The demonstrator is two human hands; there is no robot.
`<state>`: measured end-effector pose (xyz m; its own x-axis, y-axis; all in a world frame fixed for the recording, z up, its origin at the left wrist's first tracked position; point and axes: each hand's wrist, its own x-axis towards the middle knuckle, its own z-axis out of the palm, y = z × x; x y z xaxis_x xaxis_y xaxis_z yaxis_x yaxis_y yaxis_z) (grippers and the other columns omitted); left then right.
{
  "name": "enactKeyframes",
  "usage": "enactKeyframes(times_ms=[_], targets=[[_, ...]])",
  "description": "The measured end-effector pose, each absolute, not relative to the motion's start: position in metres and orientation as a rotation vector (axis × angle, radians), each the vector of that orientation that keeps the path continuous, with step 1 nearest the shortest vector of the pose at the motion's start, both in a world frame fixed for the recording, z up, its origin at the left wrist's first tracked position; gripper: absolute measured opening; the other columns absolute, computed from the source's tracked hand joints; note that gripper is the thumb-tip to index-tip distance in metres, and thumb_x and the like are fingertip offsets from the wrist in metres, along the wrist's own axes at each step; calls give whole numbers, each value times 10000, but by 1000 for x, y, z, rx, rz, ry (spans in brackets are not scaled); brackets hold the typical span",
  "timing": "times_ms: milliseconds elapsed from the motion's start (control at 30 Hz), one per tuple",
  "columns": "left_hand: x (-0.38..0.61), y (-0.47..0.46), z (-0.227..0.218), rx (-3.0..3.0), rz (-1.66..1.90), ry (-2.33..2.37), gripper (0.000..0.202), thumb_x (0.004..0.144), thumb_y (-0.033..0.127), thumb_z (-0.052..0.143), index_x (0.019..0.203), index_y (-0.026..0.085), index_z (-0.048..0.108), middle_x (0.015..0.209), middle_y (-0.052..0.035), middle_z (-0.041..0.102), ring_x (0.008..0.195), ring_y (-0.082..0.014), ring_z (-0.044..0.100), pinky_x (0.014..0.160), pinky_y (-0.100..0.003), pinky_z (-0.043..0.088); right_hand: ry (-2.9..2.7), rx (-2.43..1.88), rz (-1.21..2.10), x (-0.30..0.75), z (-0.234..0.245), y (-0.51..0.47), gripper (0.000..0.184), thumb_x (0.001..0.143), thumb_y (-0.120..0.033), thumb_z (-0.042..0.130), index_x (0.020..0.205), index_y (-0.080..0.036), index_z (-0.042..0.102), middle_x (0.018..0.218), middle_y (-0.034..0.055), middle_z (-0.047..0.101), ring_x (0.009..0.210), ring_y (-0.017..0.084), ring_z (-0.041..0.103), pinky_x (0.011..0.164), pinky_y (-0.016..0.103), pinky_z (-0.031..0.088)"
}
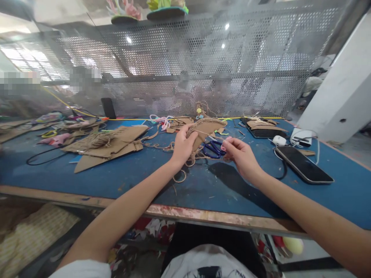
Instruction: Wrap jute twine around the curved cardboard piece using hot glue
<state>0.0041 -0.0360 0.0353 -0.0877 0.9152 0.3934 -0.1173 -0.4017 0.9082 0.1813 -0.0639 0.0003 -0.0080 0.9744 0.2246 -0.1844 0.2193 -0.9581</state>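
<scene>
brown cardboard (207, 127) is slanting far and right from the left hand (184, 144) clasping it; the right hand (239, 154) is pinching a pink piece (226, 143), twine (212, 136) stretching between.

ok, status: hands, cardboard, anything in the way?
Left hand gripping cardboard with twine along its edge. Right hand pinching, apparently on a twine strand. Blue-handled scissors between the hands, possible snag.

Tan cardboard (213, 126) at your left fingers (188, 139); navy scissors (214, 149) beside your right fingers (235, 144); blue table (121, 186) below both; grey, hole-patterned panel (174, 50) beyond.
</scene>
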Motion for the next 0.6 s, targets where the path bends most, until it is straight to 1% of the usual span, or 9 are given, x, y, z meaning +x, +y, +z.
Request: enactKeyframes(times_ms=[67, 100, 167, 233, 300, 433, 533, 600], targets=[[10, -40, 32, 1294, 1466, 909, 263, 733, 201, 622, 994, 207, 654, 900, -57, 715, 671, -214, 685, 456, -248, 487, -1139, -823, 1203, 183, 1, -61, 395, 635, -524, 771, 687, -199, 553, 642, -59, 538, 472, 53, 406, 466, 213, 367], [12, -42, 30, 1287, 1412, 899, 280, 738, 211, 623, 1017, 205, 649, 902, -61, 717, 604, -201, 675, 406, -231, 454, -1135, -794, 1247, 183, 2, -61, 390, 633, -515, 777, 705, -200, 559, 676, -54, 570, 474, 52, 430, 473, 215, 382], [16, -47, 27, 1307, 1371, 881, 315, 731, 213, 656, 1046, 200, 658, 947, -71, 718, 532, -171, 655, 359, -205, 413, -1142, -772, 1316, 180, 1, -62, 389, 624, -506, 787, 740, -200, 576, 717, -41, 621, 476, 58, 480, 483, 222, 407], [18, -50, 25, 1325, 1386, 867, 349, 716, 204, 695, 1065, 199, 678, 1002, -78, 712, 504, -150, 644, 346, -197, 404, -1146, -799, 1342, 178, 1, -64, 399, 612, -504, 795, 761, -194, 592, 707, -30, 645, 469, 64, 500, 486, 226, 418], [17, -53, 24, 1310, 1406, 857, 368, 705, 197, 717, 1072, 205, 696, 1017, -75, 707, 488, -139, 634, 347, -202, 413, -1159, -835, 1333, 177, 1, -65, 405, 603, -506, 798, 745, -180, 605, 653, -25, 640, 456, 63, 490, 481, 224, 412], [16, -56, 25, 1297, 1405, 843, 360, 707, 203, 729, 1066, 213, 709, 996, -63, 708, 478, -129, 621, 360, -210, 427, -1248, -889, 1274, 179, 3, -67, 409, 637, -543, 762, 710, -161, 637, 584, -19, 616, 429, 55, 441, 444, 217, 356], [15, -57, 25, 1417, 1409, 884, 365, 737, 233, 714, 1101, 206, 696, 972, -64, 715, 428, -111, 585, 346, -209, 408, -1305, -960, 1324, 179, 3, -69, 449, 670, -600, 708, 719, -156, 656, 552, -11, 603, 410, 55, 410, 418, 216, 324], [14, -57, 24, 1553, 1397, 943, 361, 781, 271, 671, 1136, 210, 676, 983, -62, 715, 382, -91, 548, 337, -209, 394, -1356, -987, 1343, 177, 3, -71, 445, 668, -595, 712, 686, -155, 644, 539, -11, 593, 408, 54, 401, 413, 214, 319]])
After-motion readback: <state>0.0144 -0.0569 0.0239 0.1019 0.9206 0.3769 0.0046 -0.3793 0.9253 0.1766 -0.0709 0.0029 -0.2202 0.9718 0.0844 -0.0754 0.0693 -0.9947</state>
